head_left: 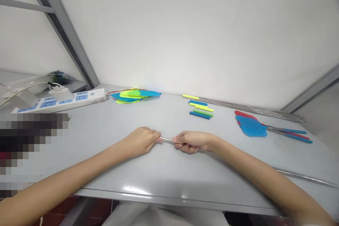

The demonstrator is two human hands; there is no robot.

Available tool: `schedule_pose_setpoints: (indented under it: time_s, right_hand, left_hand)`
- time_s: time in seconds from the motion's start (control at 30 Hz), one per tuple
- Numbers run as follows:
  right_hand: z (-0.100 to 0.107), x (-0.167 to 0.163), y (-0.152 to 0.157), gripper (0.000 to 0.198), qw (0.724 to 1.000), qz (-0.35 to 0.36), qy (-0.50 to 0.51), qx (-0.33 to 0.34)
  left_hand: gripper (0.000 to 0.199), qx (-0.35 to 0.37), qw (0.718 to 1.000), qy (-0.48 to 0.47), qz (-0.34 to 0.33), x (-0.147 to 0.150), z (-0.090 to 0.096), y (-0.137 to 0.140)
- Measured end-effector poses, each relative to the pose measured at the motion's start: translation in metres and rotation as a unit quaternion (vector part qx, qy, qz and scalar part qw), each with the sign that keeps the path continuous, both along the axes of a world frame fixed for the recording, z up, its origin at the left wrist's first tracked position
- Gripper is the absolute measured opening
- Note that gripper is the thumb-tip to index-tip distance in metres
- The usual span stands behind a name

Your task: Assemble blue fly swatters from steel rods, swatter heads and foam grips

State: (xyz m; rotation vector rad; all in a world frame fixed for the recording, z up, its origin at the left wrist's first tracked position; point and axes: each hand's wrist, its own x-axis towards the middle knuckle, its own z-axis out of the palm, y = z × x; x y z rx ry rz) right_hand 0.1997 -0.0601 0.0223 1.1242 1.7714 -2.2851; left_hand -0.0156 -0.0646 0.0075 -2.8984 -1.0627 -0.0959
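A thin silvery metal rod bridges the short gap between my two hands, low over the grey tabletop. My left hand is closed with thumb and fingers pinched at its left end; whatever lies inside that grip is hidden. My right hand grips the rod just to the right, fingers curled around it. Beyond my right forearm a length of metal rod shows in line with the held piece; the arm covers the stretch between, so I cannot tell if they are one.
Blue and yellow-green fly swatter heads lie stacked at back left, near a power strip. Several coloured handle sleeves and a bundle of metal rods lie behind my right hand. Assembled fly swatters rest at right.
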Motion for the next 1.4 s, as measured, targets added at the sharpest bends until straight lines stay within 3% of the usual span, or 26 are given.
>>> schedule_pose_setpoints:
  time_s: [0.2,0.53,0.8,1.4]
  right_hand:
    - [-0.003,0.000,0.002,0.032,1.000,-0.012,-0.004,-0.002]
    - [-0.002,0.015,0.022,0.031,0.997,-0.070,0.005,-0.011]
    - [-0.005,0.014,0.022,0.034,0.998,-0.062,0.007,0.024]
    - [-0.006,0.016,0.026,0.033,0.998,-0.060,0.013,0.008]
  left_hand:
    - [0.038,-0.015,1.000,0.015,-0.004,0.001,0.001,0.008]
    - [0.037,-0.051,0.999,0.002,0.003,0.021,0.011,0.044]
    - [0.040,-0.101,0.992,-0.072,0.037,0.018,0.006,0.035]
    - [0.039,-0.103,0.988,-0.100,0.057,0.018,0.005,0.035]
